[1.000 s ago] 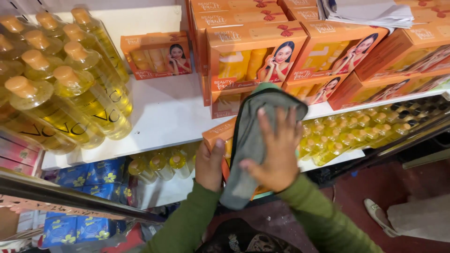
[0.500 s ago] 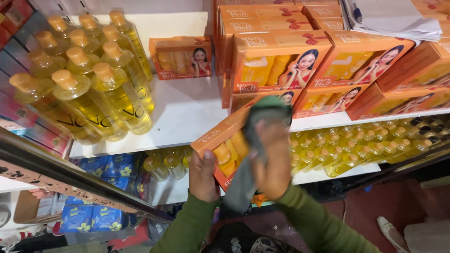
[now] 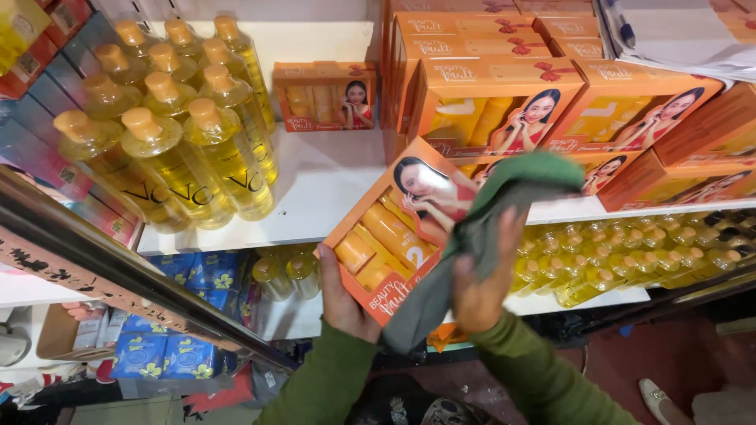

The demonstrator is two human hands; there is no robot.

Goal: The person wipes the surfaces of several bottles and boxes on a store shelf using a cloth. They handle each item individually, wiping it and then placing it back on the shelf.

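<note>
The orange gift box, held tilted before the white shelf by the closed left hand, is being wiped with a green cloth gripped in the right hand, so steady support is needed.

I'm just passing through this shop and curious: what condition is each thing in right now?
Orange cardboard gift box: tilted, held off the shelf, window side up.
Grey-green cloth: draped over the box's right part.
Left hand: grips the box's lower edge.
Right hand: pressed on the cloth.
Yellow plastic bottles: upright, capped, on the white shelf.
Stacked orange boxes: closed, on the shelf.
</note>
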